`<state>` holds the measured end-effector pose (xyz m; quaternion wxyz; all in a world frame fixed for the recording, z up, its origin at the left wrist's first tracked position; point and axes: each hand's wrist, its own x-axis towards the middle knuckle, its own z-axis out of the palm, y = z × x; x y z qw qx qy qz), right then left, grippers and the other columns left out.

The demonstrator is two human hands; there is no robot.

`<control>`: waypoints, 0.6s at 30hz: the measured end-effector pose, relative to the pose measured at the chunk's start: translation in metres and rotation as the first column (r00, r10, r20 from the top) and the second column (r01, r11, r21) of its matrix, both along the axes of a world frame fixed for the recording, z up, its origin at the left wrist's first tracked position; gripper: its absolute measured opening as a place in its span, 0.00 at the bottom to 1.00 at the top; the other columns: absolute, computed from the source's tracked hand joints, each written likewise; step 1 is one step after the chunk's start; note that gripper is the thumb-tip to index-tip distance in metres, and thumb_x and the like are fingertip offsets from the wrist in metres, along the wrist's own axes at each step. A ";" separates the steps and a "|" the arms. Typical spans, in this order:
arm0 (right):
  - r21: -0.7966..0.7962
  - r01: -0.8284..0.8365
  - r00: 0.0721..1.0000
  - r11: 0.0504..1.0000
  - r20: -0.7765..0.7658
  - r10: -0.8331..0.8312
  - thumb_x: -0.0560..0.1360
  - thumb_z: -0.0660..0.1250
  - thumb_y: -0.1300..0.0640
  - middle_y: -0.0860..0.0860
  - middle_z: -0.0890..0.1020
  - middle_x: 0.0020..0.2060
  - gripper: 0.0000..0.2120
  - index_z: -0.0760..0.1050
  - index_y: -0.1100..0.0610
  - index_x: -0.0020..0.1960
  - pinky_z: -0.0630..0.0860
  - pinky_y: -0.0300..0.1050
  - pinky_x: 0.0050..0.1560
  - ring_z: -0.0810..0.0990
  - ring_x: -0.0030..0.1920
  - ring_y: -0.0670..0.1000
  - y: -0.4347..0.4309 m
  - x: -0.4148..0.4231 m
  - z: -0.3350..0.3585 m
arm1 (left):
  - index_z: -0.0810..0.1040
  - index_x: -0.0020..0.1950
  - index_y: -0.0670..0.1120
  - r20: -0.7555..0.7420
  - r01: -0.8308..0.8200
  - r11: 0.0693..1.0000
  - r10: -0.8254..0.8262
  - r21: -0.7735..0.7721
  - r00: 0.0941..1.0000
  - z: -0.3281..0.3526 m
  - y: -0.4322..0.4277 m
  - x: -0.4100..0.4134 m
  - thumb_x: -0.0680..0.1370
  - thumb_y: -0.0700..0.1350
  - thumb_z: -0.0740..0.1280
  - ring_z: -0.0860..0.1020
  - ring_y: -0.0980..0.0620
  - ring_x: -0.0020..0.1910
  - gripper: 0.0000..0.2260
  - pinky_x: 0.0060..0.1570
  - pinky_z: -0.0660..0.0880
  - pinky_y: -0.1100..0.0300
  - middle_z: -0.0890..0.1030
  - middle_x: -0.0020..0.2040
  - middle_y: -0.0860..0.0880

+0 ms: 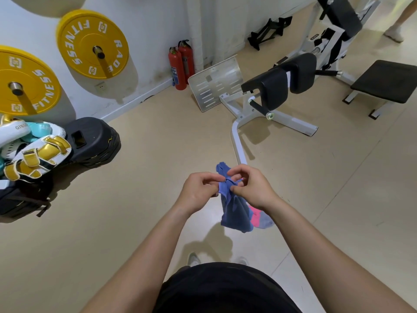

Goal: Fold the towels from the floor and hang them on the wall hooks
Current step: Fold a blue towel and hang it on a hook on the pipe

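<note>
A blue towel point(234, 211) hangs bunched in the air in front of me, above the beige floor. My left hand point(198, 188) pinches its upper edge from the left. My right hand point(250, 186) pinches the same edge from the right, fingers curled over the cloth. A corner of the towel sticks up behind my hands. Under the blue towel, a pink and grey towel point(259, 219) lies on the floor, mostly hidden. No wall hooks are in view.
Yellow weight plates point(92, 44) sit on wall pegs at the left. Boxing pads point(33, 152) and black bags are piled below them. A white exercise bench point(277, 86) stands ahead, two red fire extinguishers point(181, 64) by the wall. Another person's leg point(397, 21) is at top right.
</note>
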<state>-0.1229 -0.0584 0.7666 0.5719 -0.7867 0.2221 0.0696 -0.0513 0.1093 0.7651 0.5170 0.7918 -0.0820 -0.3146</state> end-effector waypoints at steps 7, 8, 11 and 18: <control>0.099 0.175 0.983 0.980 0.043 -0.180 0.69 0.75 0.69 0.52 0.82 0.40 0.15 0.80 0.56 0.51 0.78 0.38 0.42 0.78 0.32 0.43 0.007 -0.005 0.003 | 0.85 0.43 0.49 0.083 -0.028 1.000 0.028 -0.007 0.996 0.002 0.001 -0.003 0.73 0.37 0.74 0.83 0.55 0.38 0.07 0.48 0.80 0.59 0.85 0.38 0.50; 0.104 0.189 0.980 0.976 0.051 -0.195 0.68 0.76 0.69 0.52 0.82 0.40 0.15 0.80 0.56 0.51 0.78 0.37 0.41 0.78 0.31 0.43 0.008 -0.005 0.004 | 0.85 0.42 0.48 0.102 -0.036 0.999 0.036 -0.002 0.994 0.003 0.000 -0.004 0.73 0.37 0.74 0.82 0.57 0.36 0.06 0.46 0.79 0.61 0.85 0.37 0.51; 0.124 0.188 0.978 0.974 0.071 -0.197 0.69 0.76 0.69 0.50 0.82 0.37 0.14 0.80 0.57 0.51 0.77 0.37 0.39 0.78 0.29 0.43 0.012 -0.005 0.007 | 0.84 0.41 0.49 0.133 -0.070 0.997 0.068 0.015 0.989 0.006 -0.001 -0.007 0.73 0.39 0.73 0.82 0.56 0.34 0.05 0.42 0.78 0.61 0.84 0.32 0.52; 0.138 0.092 0.982 0.986 0.151 -0.113 0.69 0.70 0.72 0.54 0.83 0.42 0.18 0.80 0.56 0.55 0.80 0.42 0.46 0.81 0.37 0.48 0.020 -0.003 0.014 | 0.83 0.39 0.47 0.142 -0.107 0.994 0.103 0.019 0.984 0.010 0.001 -0.002 0.73 0.41 0.74 0.83 0.51 0.32 0.03 0.39 0.81 0.56 0.83 0.30 0.48</control>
